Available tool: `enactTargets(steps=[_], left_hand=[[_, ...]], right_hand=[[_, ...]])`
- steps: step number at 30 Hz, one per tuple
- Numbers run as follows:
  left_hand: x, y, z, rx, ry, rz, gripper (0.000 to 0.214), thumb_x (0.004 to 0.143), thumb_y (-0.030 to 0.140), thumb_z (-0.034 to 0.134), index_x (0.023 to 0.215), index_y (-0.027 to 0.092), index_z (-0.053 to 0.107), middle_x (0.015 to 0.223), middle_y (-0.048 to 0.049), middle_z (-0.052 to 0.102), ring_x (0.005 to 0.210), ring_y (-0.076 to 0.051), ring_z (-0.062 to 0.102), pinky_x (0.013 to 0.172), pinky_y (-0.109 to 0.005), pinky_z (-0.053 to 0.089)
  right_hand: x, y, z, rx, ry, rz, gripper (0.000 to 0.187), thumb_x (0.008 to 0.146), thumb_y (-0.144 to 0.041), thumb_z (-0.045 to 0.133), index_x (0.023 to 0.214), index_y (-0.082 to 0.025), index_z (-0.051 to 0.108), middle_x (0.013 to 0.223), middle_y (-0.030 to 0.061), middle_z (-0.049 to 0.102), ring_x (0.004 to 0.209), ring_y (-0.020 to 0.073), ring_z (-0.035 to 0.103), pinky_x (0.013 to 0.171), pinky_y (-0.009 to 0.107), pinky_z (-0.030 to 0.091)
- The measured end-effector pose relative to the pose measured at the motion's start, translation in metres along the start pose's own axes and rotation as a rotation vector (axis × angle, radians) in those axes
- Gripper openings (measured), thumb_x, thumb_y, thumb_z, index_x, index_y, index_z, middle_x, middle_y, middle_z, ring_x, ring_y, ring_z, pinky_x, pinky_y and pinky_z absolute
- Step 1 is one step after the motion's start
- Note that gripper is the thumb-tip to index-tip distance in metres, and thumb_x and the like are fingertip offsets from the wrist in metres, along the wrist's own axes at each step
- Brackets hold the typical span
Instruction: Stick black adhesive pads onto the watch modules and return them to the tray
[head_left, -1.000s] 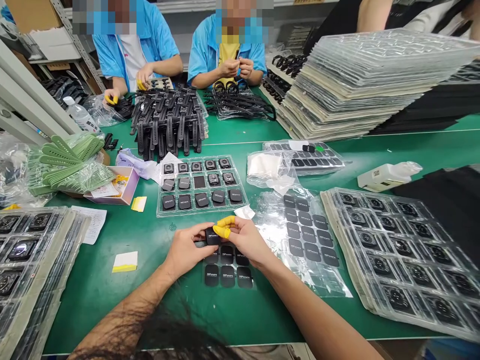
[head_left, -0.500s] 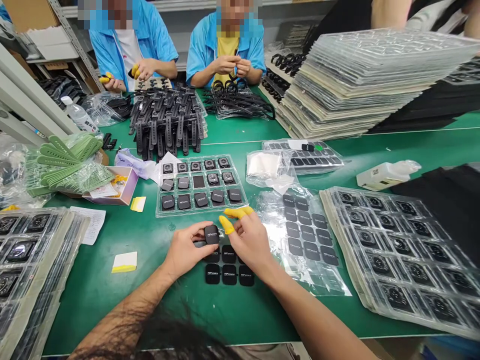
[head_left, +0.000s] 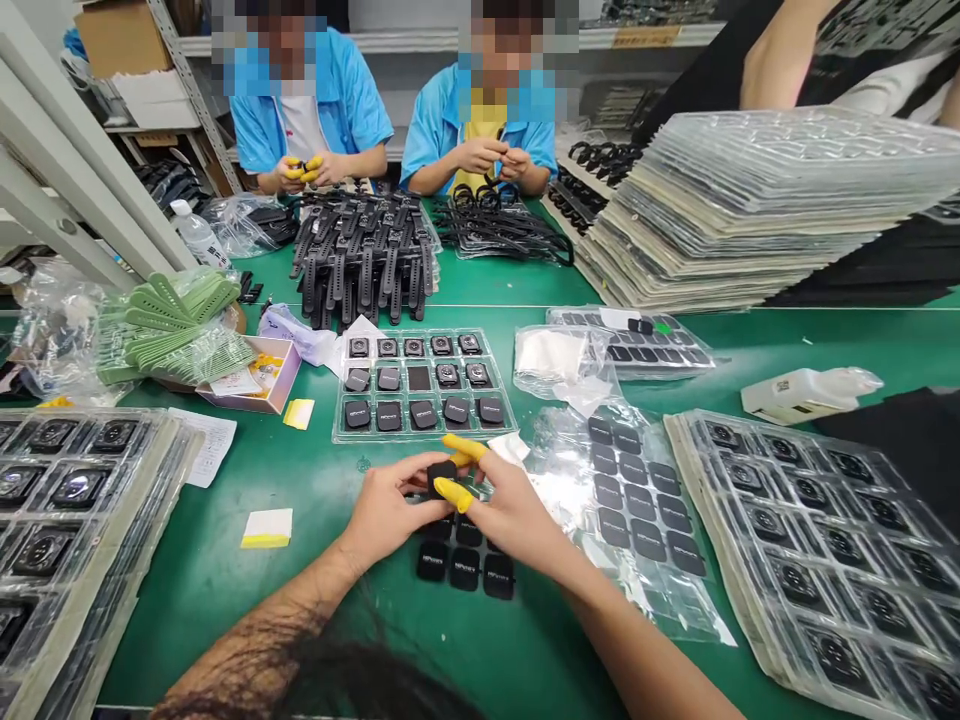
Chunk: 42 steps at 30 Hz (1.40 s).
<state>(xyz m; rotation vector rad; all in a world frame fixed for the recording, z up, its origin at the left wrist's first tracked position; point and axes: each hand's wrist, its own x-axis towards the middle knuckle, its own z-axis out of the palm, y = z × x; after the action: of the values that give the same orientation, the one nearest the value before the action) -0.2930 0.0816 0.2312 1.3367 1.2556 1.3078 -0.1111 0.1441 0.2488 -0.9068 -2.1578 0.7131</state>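
Note:
A black square smartwatch case (head_left: 439,476) is pinched by its edges between the thumb and fingers of my left hand (head_left: 385,508). From the other side my right hand (head_left: 517,505) closes on it, its yellow finger cots on the thumb and forefinger; the thumb partly covers the case's front. Below the hands lie rows of black square HiFuture stickers (head_left: 466,567), the upper ones partly hidden by my fingers. Just beyond is a clear tray (head_left: 442,434) of watch cases, several topped with HiFuture squares. A plastic sheet (head_left: 667,600) with more stickers lies right of my right hand.
Stacked trays of watches stand at the left (head_left: 161,500) and right (head_left: 679,450). Across the table are black watch straps (head_left: 367,260), a tall tray stack (head_left: 720,210) and two co-workers in blue shirts. Green straps (head_left: 180,310) and a white bottle (head_left: 810,393) lie nearer.
My right hand has closed in on the watch case, its capped thumb now over the front. The view has shifted, and one co-worker's yellow-capped hands have come together.

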Motion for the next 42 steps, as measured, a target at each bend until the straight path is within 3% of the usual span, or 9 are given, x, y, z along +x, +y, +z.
enactTargets(steps=[7, 12, 16, 18, 22, 27, 32, 38, 42], left_hand=[[0.001, -0.001, -0.002, 0.058, 0.074, -0.026, 0.053, 0.083, 0.022, 0.070, 0.135, 0.020, 0.061, 0.103, -0.0061, 0.080, 0.096, -0.020, 0.075, 0.092, -0.034, 0.061], [0.000, -0.005, -0.002, 0.140, 0.062, 0.040, 0.038, 0.087, 0.012, 0.055, 0.121, 0.019, 0.071, 0.100, -0.0041, 0.080, 0.098, -0.019, 0.076, 0.092, -0.033, 0.061], [0.000, -0.004, -0.002, 0.151, 0.084, 0.053, 0.040, 0.087, 0.010, 0.051, 0.121, 0.020, 0.071, 0.102, -0.0029, 0.080, 0.099, -0.018, 0.076, 0.094, -0.033, 0.061], [0.000, -0.003, -0.002, 0.149, 0.089, 0.037, 0.042, 0.086, 0.011, 0.052, 0.122, 0.020, 0.069, 0.101, -0.0028, 0.080, 0.098, -0.018, 0.076, 0.093, -0.033, 0.062], [0.001, -0.002, -0.001, 0.142, 0.092, -0.009, 0.043, 0.081, 0.011, 0.056, 0.122, 0.019, 0.068, 0.101, -0.0033, 0.080, 0.098, -0.019, 0.076, 0.095, -0.035, 0.062], [0.000, 0.002, 0.000, 0.123, 0.100, -0.020, 0.037, 0.084, 0.017, 0.060, 0.120, 0.019, 0.067, 0.101, -0.0039, 0.080, 0.098, -0.020, 0.076, 0.096, -0.036, 0.062], [-0.001, 0.006, 0.000, 0.123, 0.093, -0.030, 0.035, 0.086, 0.021, 0.062, 0.121, 0.017, 0.066, 0.103, -0.0067, 0.080, 0.101, -0.021, 0.075, 0.097, -0.037, 0.061], [0.000, 0.007, -0.001, 0.105, 0.112, -0.118, 0.066, 0.077, 0.037, 0.079, 0.136, 0.016, 0.057, 0.110, -0.0089, 0.078, 0.105, -0.023, 0.074, 0.100, -0.039, 0.059], [0.000, 0.006, 0.001, 0.072, 0.083, -0.099, 0.075, 0.071, 0.032, 0.083, 0.139, 0.015, 0.055, 0.106, -0.0068, 0.079, 0.103, -0.023, 0.074, 0.102, -0.039, 0.058]], right_hand=[[0.076, 0.013, 0.001, 0.064, 0.128, 0.113, 0.029, 0.088, -0.040, 0.064, 0.109, -0.021, 0.071, 0.102, 0.0065, 0.075, 0.083, 0.0185, 0.067, 0.078, 0.035, 0.056], [0.155, 0.025, 0.004, -0.193, 0.065, 0.076, 0.021, 0.085, -0.030, 0.066, 0.101, -0.019, 0.075, 0.097, 0.0092, 0.074, 0.096, 0.0247, 0.065, 0.088, 0.041, 0.054], [0.182, 0.018, -0.020, -0.474, 0.240, 0.068, 0.027, 0.089, -0.033, 0.061, 0.105, -0.017, 0.076, 0.112, 0.0150, 0.068, 0.111, 0.0300, 0.058, 0.094, 0.043, 0.048], [0.185, 0.018, -0.033, -0.605, 0.152, 0.143, 0.029, 0.091, -0.034, 0.058, 0.108, -0.018, 0.075, 0.105, 0.0125, 0.070, 0.100, 0.0272, 0.063, 0.088, 0.038, 0.049], [0.177, 0.031, -0.035, -0.640, -0.101, 0.253, 0.026, 0.078, -0.033, 0.076, 0.101, -0.019, 0.078, 0.087, 0.0082, 0.073, 0.084, 0.0247, 0.068, 0.079, 0.033, 0.050], [0.170, 0.048, -0.021, -0.523, -0.068, 0.249, 0.036, 0.071, -0.027, 0.083, 0.104, -0.016, 0.074, 0.103, 0.0116, 0.071, 0.090, 0.0227, 0.068, 0.086, 0.033, 0.051], [0.158, 0.041, -0.026, -0.255, -0.034, 0.236, 0.029, 0.076, -0.023, 0.077, 0.102, -0.015, 0.070, 0.086, 0.0049, 0.073, 0.073, 0.0163, 0.068, 0.076, 0.031, 0.055], [0.071, 0.003, -0.012, 0.455, -0.083, 0.252, 0.038, 0.071, -0.039, 0.082, 0.099, -0.017, 0.069, 0.091, 0.0051, 0.075, 0.080, 0.0189, 0.072, 0.075, 0.032, 0.060], [0.015, -0.006, 0.004, 0.612, -0.104, 0.298, 0.028, 0.072, -0.037, 0.083, 0.093, -0.021, 0.073, 0.096, 0.0043, 0.073, 0.085, 0.0205, 0.073, 0.079, 0.034, 0.062]])
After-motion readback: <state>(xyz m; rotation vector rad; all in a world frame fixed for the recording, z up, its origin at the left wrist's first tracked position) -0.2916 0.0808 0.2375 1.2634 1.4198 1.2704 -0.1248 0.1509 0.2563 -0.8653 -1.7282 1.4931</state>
